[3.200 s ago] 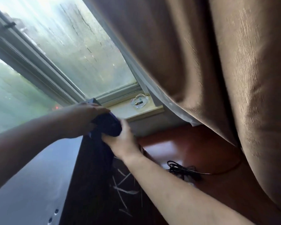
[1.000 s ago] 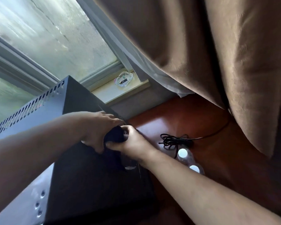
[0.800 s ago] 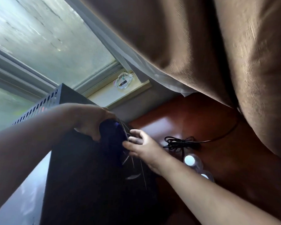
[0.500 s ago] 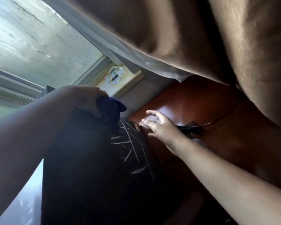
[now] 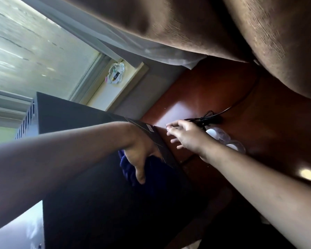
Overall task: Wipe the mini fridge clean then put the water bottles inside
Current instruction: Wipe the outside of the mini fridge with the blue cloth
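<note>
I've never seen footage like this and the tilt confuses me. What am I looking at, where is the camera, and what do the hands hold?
No machine here: a person wears one wide-angle camera on the head, so you look down along both bare arms. The left hand grips a blue cloth against the black mini fridge. The right hand is open and holds nothing, over the reddish wooden surface beside the fridge. On that surface are a black cable and two white-capped water bottles. Behind are a window and a brown curtain.
</note>
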A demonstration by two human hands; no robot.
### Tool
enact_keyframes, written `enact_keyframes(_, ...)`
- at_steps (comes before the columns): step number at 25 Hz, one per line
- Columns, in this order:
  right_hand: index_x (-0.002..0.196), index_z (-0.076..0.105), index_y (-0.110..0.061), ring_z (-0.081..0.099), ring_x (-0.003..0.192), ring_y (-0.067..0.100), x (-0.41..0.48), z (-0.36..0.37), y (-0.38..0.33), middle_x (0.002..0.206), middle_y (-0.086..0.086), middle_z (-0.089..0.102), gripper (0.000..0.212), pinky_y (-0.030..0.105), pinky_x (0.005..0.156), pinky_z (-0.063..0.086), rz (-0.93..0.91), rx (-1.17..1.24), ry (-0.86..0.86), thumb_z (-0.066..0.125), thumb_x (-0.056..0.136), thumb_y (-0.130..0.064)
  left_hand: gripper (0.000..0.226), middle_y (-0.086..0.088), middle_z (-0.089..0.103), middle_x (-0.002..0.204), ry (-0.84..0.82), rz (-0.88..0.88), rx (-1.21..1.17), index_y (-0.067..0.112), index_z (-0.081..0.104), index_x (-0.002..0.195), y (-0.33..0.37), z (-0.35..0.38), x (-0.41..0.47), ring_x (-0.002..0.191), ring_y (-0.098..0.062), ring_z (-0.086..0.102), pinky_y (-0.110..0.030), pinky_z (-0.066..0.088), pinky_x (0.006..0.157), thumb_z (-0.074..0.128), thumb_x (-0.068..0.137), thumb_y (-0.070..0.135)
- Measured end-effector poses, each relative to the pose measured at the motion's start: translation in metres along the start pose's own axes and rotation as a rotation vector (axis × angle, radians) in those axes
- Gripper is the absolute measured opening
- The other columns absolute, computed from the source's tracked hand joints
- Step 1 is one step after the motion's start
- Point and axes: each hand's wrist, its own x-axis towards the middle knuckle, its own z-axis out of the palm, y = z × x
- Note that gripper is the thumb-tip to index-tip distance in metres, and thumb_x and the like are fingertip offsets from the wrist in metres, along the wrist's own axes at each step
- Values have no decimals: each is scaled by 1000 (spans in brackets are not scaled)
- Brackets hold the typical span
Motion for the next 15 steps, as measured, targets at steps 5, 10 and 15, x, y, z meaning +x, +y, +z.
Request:
enact_keyframes(5, 121, 64, -8, 62, 89, 19, 9, 4, 12, 122, 16, 70, 30, 26, 61, 46, 12, 26, 8, 50, 105, -28, 55, 14, 71, 116, 52, -76, -75, 30, 63, 128, -42, -17, -10, 106, -10, 67, -22, 52, 86, 87, 79, 28)
enact_keyframes(10, 116, 66, -11, 65, 86, 16, 23, 1, 13, 116, 10, 73, 30, 30, 68, 48, 4, 67, 22, 47, 106, -31, 55, -4, 72, 124, 225, -391, -45, 18, 63, 135, -111, -52, -13, 114, -24, 68, -22, 52, 80, 82, 84, 24)
enact_keyframes(15, 100, 65, -23, 65, 79, 15, 28, -2, 23, 110, 8, 73, 25, 30, 68, 48, 23, 118, 65, 44, 106, -35, 35, 6, 60, 117, 184, -368, -72, 23, 56, 118, -104, -54, 32, 110, -19, 54, -42, 58, 91, 76, 90, 17)
